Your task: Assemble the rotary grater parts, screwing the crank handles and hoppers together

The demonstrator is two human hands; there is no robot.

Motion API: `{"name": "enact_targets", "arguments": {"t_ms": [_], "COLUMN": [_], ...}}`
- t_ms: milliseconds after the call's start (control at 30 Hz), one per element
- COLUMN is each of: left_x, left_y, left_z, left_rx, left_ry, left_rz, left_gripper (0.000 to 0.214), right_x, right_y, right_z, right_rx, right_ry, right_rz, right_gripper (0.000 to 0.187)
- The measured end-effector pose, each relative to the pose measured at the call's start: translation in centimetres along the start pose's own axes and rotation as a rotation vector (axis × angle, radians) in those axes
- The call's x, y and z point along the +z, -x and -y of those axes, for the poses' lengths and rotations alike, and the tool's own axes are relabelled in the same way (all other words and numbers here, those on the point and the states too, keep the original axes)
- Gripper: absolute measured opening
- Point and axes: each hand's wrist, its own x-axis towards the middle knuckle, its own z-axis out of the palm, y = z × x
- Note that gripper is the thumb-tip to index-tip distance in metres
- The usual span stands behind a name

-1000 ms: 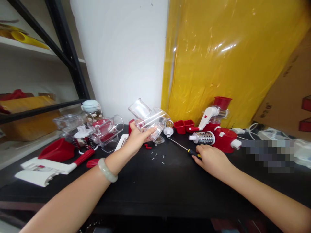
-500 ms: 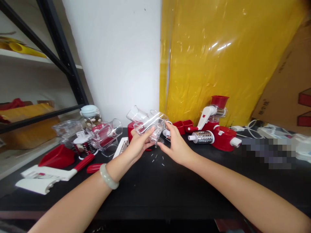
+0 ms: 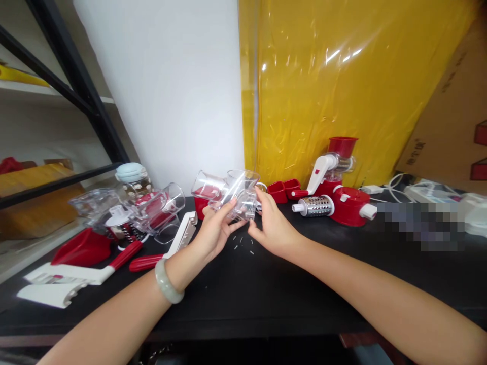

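Note:
Both hands hold a clear plastic grater housing (image 3: pixel 236 195) just above the black table (image 3: pixel 266 289). My left hand (image 3: pixel 213 233), with a pale green bangle on its wrist, grips the housing from below and the left. My right hand (image 3: pixel 272 228) holds its right side, fingers curled on the clear wall. Several small white screws (image 3: pixel 243 244) lie scattered on the table right under the hands. A red part (image 3: pixel 201 203) shows behind the housing.
A red and white rotary grater (image 3: pixel 335 195) with a metal drum stands at the right rear, red cups (image 3: pixel 283 188) beside it. More clear housings (image 3: pixel 160 208), a red scoop (image 3: pixel 81 248) and white handles (image 3: pixel 72 276) lie at the left. Cables and a cardboard box are at far right.
My right hand left the screwdriver at the right and came over to the clear housing, which it now holds. The housing has dropped slightly toward the table. The view shifted right.

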Motion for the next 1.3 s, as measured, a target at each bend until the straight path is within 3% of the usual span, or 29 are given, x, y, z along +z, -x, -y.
{"name": "enact_targets", "arguments": {"t_ms": [133, 267, 333, 433, 500, 633, 833, 1000, 1300], "left_x": [-0.3, -0.9, -1.2, -1.5, -1.7, -1.9, -2.5, -3.3, -3.5], "left_y": [-0.1, -0.6, -0.9, -1.1, -1.3, -1.8, -2.5, -2.8, -3.0], "left_z": [-0.1, -0.2, -0.2, -0.1, -0.2, -0.8, -2.5, -2.7, -2.6], "left_rx": [-0.054, -0.136, -0.16, -0.17, -0.188, -0.166, 0.002, -0.007, -0.035], "left_ry": [0.014, 0.04, 0.021, -0.007, 0.005, 0.022, -0.018, -0.211, -0.251], "left_rz": [0.059, 0.035, 0.02, 0.019, 0.017, -0.009, -0.082, -0.025, -0.079], "left_gripper": [0.031, 0.027, 0.026, 0.029, 0.035, 0.057, 0.047, 0.048, 0.038], "right_x": [-0.4, -1.2, -1.6, -2.3, -2.7, -3.4, -4.0, -4.6, -5.1], "right_y": [0.0, -0.3, -0.5, -0.8, -0.9, -1.2, -1.4, -1.3, -1.3], "right_z": [-0.3, -0.2, 0.0, 0.0, -0.3, -1.3, -2.1, -1.6, -1.3], "right_rx": [0.036, 0.087, 0.132, 0.18, 0.186, 0.189, 0.167, 0.09, 0.064], "right_ry": [-0.082, -0.07, 0.033, 0.261, 0.336, 0.328, 0.369, 0.472, 0.552], "right_rz": [-0.027, -0.015, 0.022, 0.082, 0.091, 0.064, 0.045, 0.081, 0.11], "right_gripper": [0.082, 0.07, 0.058, 0.025, 0.016, 0.014, 0.016, 0.018, 0.017]}}
